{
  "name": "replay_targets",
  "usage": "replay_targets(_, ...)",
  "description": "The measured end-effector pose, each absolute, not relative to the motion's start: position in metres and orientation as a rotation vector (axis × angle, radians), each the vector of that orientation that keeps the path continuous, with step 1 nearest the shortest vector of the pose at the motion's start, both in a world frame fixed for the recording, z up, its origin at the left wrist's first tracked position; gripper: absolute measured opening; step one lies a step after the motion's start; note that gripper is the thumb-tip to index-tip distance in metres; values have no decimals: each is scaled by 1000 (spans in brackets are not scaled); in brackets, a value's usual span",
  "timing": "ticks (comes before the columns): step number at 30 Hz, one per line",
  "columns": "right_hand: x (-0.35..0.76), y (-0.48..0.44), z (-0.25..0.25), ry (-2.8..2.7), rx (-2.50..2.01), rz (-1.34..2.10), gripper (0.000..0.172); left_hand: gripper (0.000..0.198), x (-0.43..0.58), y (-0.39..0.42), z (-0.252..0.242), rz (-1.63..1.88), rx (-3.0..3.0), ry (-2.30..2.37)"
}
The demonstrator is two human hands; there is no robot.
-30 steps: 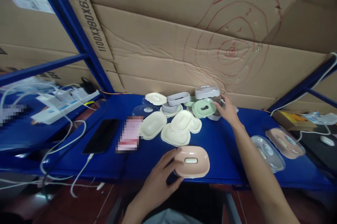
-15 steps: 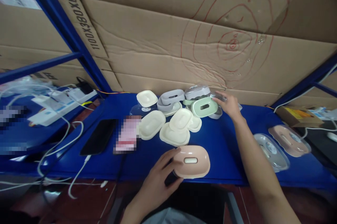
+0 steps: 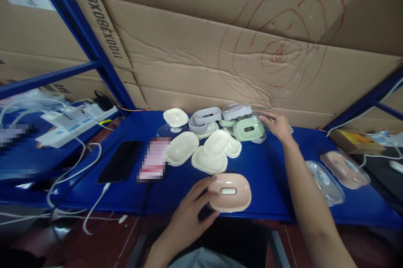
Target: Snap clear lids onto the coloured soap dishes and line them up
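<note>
your left hand (image 3: 189, 213) is clasped round the left end of one pink dish (image 3: 229, 192), thumb on top and fingers curled under its edge. that pink dish sits at the near edge of the blue tabletop (image 3: 270, 175), right in front of you.

your right hand (image 3: 278, 125) is stretched out to the back of the tabletop, its fingers lying just beside one green dish (image 3: 248, 128) and on something clear behind it. you cannot tell from here whether those fingers are closed on anything.

the green dish rests in a loose pile against the cardboard (image 3: 201, 49). in that pile you can count about six cream pieces (image 3: 182, 148), some overlapping, and at least two grey pieces (image 3: 207, 115) stacked at the back. one paler green part peeks out between them, mostly hidden.

well apart on your right lie two more items side by side: one clear lid (image 3: 324, 177) and one second pink tray (image 3: 344, 169).

to your left lies one black phone (image 3: 119, 161) with a white cable at its near end.
</note>
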State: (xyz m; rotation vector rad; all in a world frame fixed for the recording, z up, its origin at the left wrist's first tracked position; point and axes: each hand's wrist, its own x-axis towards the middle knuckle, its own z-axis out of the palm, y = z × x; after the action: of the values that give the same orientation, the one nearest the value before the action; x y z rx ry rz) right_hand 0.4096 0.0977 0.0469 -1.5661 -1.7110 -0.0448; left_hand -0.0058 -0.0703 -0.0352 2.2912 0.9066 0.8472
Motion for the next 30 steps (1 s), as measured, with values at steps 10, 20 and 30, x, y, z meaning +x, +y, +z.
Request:
replay_targets(10, 401, 104, 35, -1835, -1528, -16, 62, 42, -5, -71, -36, 859, 2298, 910)
replay_targets(20, 398, 71, 64, -1782, -1553, -448, 44, 42, -4, -69, -35, 804, 2284, 919)
replay_targets(30, 354, -59, 41, -1735, -1485, -625, 38, 40, 3, -73, -33, 816, 2274, 1025)
